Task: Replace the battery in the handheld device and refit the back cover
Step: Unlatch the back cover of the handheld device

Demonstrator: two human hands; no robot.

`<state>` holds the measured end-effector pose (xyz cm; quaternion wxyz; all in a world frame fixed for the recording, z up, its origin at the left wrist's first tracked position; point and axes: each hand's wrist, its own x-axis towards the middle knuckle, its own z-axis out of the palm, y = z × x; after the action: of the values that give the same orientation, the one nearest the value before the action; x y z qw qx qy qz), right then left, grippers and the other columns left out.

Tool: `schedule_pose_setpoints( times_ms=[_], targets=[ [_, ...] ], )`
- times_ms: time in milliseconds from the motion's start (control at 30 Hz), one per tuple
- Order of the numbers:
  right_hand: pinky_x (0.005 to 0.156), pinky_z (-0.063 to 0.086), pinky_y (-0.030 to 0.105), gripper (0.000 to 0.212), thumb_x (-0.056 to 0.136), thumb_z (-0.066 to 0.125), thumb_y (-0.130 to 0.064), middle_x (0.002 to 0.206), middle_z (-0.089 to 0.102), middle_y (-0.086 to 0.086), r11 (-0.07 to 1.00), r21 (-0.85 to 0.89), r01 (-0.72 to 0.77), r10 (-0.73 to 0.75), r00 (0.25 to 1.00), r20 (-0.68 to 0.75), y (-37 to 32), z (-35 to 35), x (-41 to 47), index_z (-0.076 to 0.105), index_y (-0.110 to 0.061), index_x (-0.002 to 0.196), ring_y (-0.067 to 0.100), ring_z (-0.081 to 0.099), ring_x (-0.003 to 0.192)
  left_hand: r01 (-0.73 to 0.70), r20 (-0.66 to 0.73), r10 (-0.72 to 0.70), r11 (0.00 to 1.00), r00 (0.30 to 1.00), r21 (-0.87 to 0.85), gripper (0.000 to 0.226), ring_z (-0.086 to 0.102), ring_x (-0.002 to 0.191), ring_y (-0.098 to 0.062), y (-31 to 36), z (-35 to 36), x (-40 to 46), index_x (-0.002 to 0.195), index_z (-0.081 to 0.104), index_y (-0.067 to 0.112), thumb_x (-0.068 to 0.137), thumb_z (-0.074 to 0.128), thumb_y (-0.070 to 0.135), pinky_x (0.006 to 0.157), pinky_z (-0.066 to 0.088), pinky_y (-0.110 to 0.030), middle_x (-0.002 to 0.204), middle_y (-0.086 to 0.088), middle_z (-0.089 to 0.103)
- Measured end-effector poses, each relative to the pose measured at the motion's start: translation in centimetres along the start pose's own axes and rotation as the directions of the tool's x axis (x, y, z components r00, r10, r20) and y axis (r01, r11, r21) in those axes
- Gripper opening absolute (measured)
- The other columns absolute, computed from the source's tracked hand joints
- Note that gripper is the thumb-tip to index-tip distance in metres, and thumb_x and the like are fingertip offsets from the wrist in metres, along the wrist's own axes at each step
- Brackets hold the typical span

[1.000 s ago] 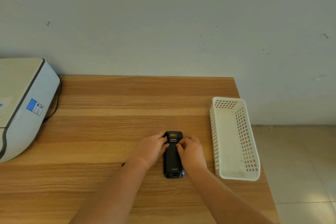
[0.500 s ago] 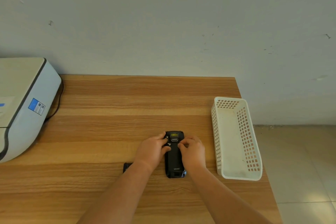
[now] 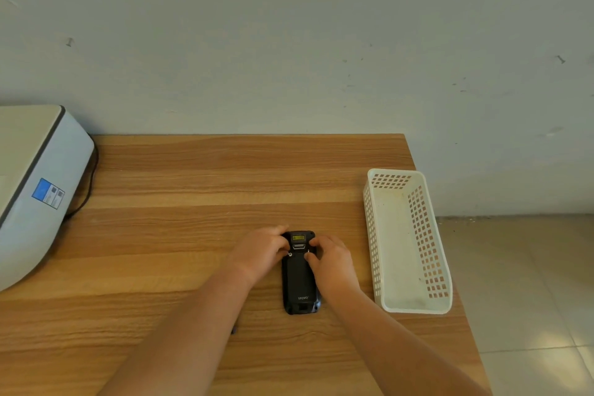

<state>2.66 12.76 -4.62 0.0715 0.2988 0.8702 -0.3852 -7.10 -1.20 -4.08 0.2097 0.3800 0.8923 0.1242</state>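
Pale plaster wall behind, wooden table (image 3: 193,235) in front, and on it, near the front edge and a little right of centre, lies the handheld device (image 3: 300,273), face down, long axis running away from the person; its back cover (image 3: 299,280) appears seated on the body, though whether it is latched I cannot tell. Both hands sit at the far end of the device: the left hand (image 3: 260,255) curled against its left side with a fingertip at a small metal catch near the top of the cover; the right hand (image 3: 332,259) likewise curled on the right side, thumb on the matching catch; neither hand lifts anything, they press and pinch only. My reading is that the catches are being worked, either to free the cover or to lock it; to do it well, move both together, hold the body flat against the table, and avoid prying one corner. Just right of the device stands an empty white perforated basket (image 3: 371,235); well to the left, a grey-white machine (image 3: 35,190) with a black cable (image 3: 86,196); a small dark object (image 3: 234,329) peeks from under the left forearm, unidentifiable.
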Motion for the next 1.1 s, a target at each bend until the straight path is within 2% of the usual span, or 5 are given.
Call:
schedule_pose_setpoints(
  times_ms=[167, 300, 767, 933, 1100],
  targets=[
    [0.070, 0.034, 0.011, 0.028, 0.094, 0.061, -0.021, 0.124, 0.052, -0.008, 1.000, 0.003, 0.007, -0.007, 1.000, 0.002, 0.2, -0.1, 0.1, 0.059, -0.021, 0.122, 0.003, 0.044, 0.097, -0.108, 0.053, 0.102, 0.988, 0.993, 0.110, 0.026, 0.050, 0.131, -0.021, 0.0, -0.5, 0.5, 0.120, 0.068, 0.016, 0.097, 0.056, 0.020, 0.109, 0.041, -0.035, 0.150, 0.000, 0.047],
    [0.081, 0.035, 0.014, 0.029, 0.093, 0.061, -0.020, 0.126, 0.053, -0.007, 1.000, 0.011, 0.020, -0.020, 1.000, -0.010, 0.4, 0.0, 0.1, 0.059, -0.020, 0.122, 0.003, 0.045, 0.099, -0.161, 0.052, 0.155, 0.972, 0.987, 0.170, 0.026, 0.056, 0.123, -0.019, -0.3, -0.4, 0.7, 0.118, 0.069, 0.017, 0.097, 0.056, 0.022, 0.102, 0.046, -0.033, 0.144, 0.000, 0.052],
    [0.077, 0.034, 0.013, 0.028, 0.094, 0.060, -0.019, 0.123, 0.055, -0.008, 1.000, 0.004, 0.030, -0.030, 0.999, -0.038, 0.5, 0.5, 0.0, 0.060, -0.018, 0.122, 0.003, 0.046, 0.096, -0.150, 0.032, 0.146, 0.962, 0.989, 0.226, 0.030, 0.053, 0.128, -0.025, 0.0, -0.1, 0.3, 0.123, 0.066, 0.011, 0.099, 0.052, 0.020, 0.103, 0.045, -0.037, 0.153, -0.006, 0.041],
    [0.081, 0.038, 0.015, 0.028, 0.095, 0.058, -0.019, 0.123, 0.056, -0.008, 0.999, 0.009, 0.037, -0.037, 0.998, -0.040, 0.5, 0.9, -0.3, 0.060, -0.018, 0.123, 0.004, 0.049, 0.097, -0.131, -0.025, 0.136, 0.978, 0.990, 0.164, 0.024, 0.061, 0.113, -0.019, 0.0, 0.0, 0.6, 0.116, 0.069, 0.015, 0.097, 0.054, 0.018, 0.096, 0.050, -0.034, 0.129, -0.002, 0.063],
    [0.081, 0.037, 0.014, 0.029, 0.096, 0.057, -0.020, 0.126, 0.054, -0.009, 0.999, -0.001, 0.038, -0.038, 0.998, -0.048, 0.5, 0.9, -0.3, 0.059, -0.018, 0.125, 0.003, 0.048, 0.098, -0.051, -0.040, 0.053, 0.998, 0.998, 0.032, 0.021, 0.063, 0.107, -0.016, -0.1, -0.2, 0.5, 0.106, 0.071, 0.017, 0.098, 0.053, 0.019, 0.091, 0.050, -0.033, 0.117, 0.002, 0.068]
  ],
)
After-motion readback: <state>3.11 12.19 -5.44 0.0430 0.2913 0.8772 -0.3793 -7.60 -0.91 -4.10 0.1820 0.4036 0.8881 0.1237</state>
